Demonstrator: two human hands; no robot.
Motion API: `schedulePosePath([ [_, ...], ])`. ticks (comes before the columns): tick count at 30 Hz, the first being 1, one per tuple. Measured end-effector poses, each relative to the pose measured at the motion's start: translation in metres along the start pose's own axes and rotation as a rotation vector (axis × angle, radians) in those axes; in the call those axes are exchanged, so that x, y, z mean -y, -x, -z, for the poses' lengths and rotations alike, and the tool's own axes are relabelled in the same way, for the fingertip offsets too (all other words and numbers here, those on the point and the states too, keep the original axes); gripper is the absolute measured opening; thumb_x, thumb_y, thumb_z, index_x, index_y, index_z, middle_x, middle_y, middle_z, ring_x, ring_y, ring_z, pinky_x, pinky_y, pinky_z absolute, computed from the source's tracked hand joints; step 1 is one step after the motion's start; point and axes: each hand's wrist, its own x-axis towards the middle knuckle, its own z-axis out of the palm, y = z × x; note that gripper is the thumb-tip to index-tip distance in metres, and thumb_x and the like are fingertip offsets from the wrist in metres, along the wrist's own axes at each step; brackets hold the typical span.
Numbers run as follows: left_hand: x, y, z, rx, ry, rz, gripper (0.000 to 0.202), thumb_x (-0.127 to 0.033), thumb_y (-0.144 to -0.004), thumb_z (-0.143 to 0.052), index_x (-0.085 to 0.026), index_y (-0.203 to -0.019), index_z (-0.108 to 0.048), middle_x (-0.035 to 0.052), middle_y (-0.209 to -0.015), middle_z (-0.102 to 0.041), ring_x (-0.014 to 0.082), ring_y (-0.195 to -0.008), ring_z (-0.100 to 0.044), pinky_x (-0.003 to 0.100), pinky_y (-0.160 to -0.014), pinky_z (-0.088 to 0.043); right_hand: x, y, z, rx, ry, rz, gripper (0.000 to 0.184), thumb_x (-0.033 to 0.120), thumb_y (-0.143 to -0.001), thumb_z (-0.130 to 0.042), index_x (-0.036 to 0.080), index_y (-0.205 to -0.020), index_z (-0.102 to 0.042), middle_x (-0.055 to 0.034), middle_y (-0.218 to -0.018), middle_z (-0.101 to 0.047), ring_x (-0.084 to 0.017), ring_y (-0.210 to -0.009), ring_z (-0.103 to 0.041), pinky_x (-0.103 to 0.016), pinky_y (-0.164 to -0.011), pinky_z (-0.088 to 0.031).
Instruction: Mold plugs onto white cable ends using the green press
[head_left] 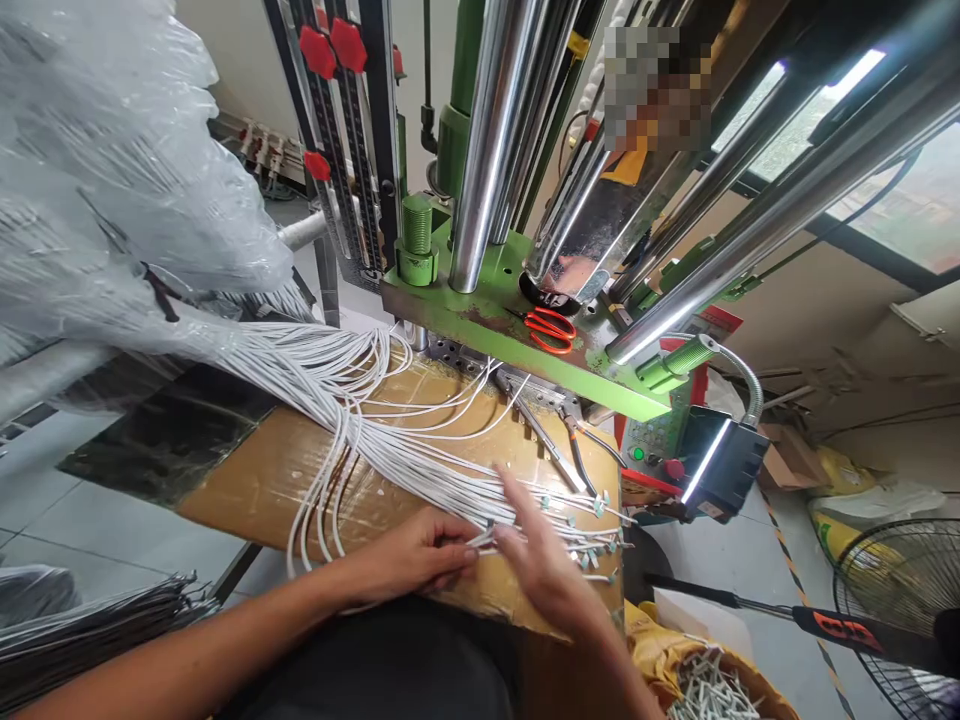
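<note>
My left hand (431, 555) is closed in a pinch on a white cable (484, 538) near the front edge of the board. Just right of it is my right hand (551, 575), slightly blurred, its index finger stretched out and its thumb apart, close to the cable's end. Under and beyond both hands runs a bundle of white cables (405, 475), spread across the brown board (262, 465). Small pale blue-green pieces (600, 507) sit on several cable ends at the right. A pair of pliers (576, 450) lies past the bundle.
A green press (480, 325) with steel columns stands behind the board, orange-handled scissors (551, 330) on its plate. Plastic-wrapped cables (112, 180) hang at left. A control box (652, 440), a fan (907, 610) and a yellow sack (652, 640) of white pieces are at right.
</note>
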Motion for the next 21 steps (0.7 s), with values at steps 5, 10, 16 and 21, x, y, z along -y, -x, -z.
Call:
schedulePosePath([
  [5,0.000,-0.014,0.000,-0.184,0.099,0.001,0.038,-0.051,-0.077,-0.066,-0.013,-0.073,-0.059,-0.0055,-0.055,-0.042,0.0074,-0.051,-0.032,0.021,-0.048,-0.022,-0.034,-0.025,0.005,-0.211,0.321,-0.021,0.041,0.025,-0.098,-0.033,0.018,-0.136,-0.046,-0.0123,-0.129,-0.056,-0.021,-0.120,-0.051,-0.041,-0.102,-0.043],
  [10,-0.005,-0.016,0.003,-0.276,0.104,0.038,0.039,-0.049,-0.071,-0.072,-0.016,-0.067,-0.050,-0.0070,-0.055,-0.042,0.0071,-0.049,-0.035,0.020,-0.047,-0.024,-0.073,-0.044,0.048,-0.290,0.624,-0.179,0.037,0.017,-0.091,-0.044,0.012,-0.125,-0.055,-0.0153,-0.109,-0.062,-0.026,-0.102,-0.053,-0.046,-0.091,-0.045],
  [16,-0.003,-0.019,0.005,-0.259,0.171,-0.010,0.037,-0.049,-0.073,-0.070,-0.014,-0.083,-0.059,0.0031,-0.084,-0.064,0.0058,-0.052,-0.040,0.020,-0.049,-0.030,-0.064,-0.035,0.057,-0.220,0.646,-0.236,0.026,0.012,-0.088,-0.043,0.012,-0.108,-0.059,-0.0123,-0.095,-0.060,-0.024,-0.094,-0.055,-0.039,-0.086,-0.045],
  [21,-0.009,-0.024,0.005,-0.402,0.031,-0.083,0.032,-0.046,-0.071,-0.072,-0.017,-0.076,-0.059,0.0006,-0.076,-0.065,0.0129,-0.064,-0.056,0.023,-0.059,-0.043,-0.044,-0.004,0.047,-0.146,0.470,-0.276,0.029,0.012,-0.085,-0.042,0.017,-0.111,-0.054,-0.0011,-0.072,-0.060,-0.016,-0.065,-0.056,-0.025,-0.062,-0.044],
])
